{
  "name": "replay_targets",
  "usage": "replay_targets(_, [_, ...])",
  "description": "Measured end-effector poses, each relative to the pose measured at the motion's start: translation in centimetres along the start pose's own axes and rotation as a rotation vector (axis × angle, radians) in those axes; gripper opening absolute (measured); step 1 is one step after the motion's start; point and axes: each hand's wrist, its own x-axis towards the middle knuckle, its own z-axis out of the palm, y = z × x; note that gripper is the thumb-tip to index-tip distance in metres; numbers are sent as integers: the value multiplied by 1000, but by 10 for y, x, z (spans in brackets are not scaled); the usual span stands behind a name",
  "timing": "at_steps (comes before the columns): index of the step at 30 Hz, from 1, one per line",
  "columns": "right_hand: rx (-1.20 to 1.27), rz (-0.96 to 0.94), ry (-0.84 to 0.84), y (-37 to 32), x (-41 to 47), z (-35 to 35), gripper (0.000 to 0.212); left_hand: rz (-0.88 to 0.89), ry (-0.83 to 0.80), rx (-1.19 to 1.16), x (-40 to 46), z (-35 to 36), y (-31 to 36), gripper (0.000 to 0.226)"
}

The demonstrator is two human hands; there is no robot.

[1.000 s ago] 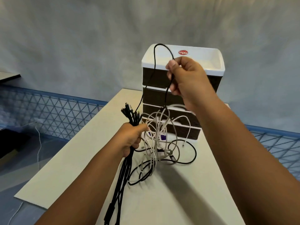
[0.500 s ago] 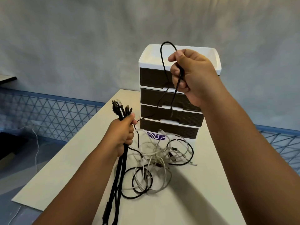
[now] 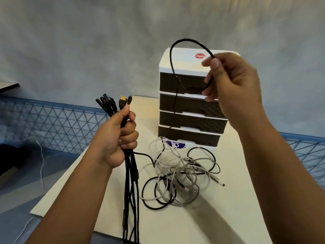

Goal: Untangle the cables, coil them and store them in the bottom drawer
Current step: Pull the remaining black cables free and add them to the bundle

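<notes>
My left hand (image 3: 118, 138) grips a bundle of black cables (image 3: 129, 182); their plugs stick up above the fist and their lengths hang down past the table's front edge. My right hand (image 3: 230, 83) is raised in front of the drawer unit and pinches a single black cable (image 3: 182, 43) that arches up in a loop and runs down to the pile. A tangle of white and black cables (image 3: 179, 175) lies on the table before the unit. The white drawer unit (image 3: 177, 66) has several dark drawers; the bottom drawer (image 3: 188, 135) is closed.
The cream table (image 3: 219, 217) ends at a near-left edge with floor below. A blue lattice fence (image 3: 52, 124) runs behind the table on both sides. A thin white cord (image 3: 41, 155) hangs at the left. A purple label (image 3: 175, 144) lies at the unit's base.
My right hand has moved right, and the black loop it holds has widened and swung leftward. My left hand has risen with its bundle. The white tangle has dropped onto the table.
</notes>
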Motion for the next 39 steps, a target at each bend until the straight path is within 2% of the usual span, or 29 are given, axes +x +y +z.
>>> replay_targets(6, [-143,338,-60,31,-40,23,18,100,-122,-12,-38,-33,36,36])
replay_targets(12, [-278,766,8,76,-95,59,20,143,-199,-18,-79,-77,71,41])
replay_targets(15, [-496,841,-33,84,-125,80,20,148,-220,-23,-96,-99,85,42])
replay_targets(18, [-790,758,8,73,-153,101,41,135,-224,-35,-108,-112,90,44])
replay_targets(20, [-957,587,17,53,-173,121,58,114,-227,-48,-114,-116,90,44])
replay_targets(22, [-982,352,-163,34,-191,145,65,96,-237,-62,-118,-117,87,43])
replay_targets(23, [-955,281,-300,27,-199,157,66,88,-241,-70,-121,-116,87,43])
replay_targets(25, [-930,265,-532,23,-213,178,63,78,-262,-83,-128,-116,88,41])
replay_targets(29, [-1017,378,-655,41,-222,188,31,99,-338,-104,-143,-113,98,36])
replay_targets(32, [-956,475,-622,45,-209,181,23,86,-326,-97,-149,-108,95,35])
replay_targets(34, [-864,442,-528,35,-192,175,23,59,-297,-113,-147,-106,87,35])
replay_targets(36, [-812,313,-438,12,-169,168,26,26,-237,-127,-143,-105,77,34])
replay_targets(39, [-704,-27,-263,-35,-144,158,26,-31,-132,-116,-136,-101,62,35])
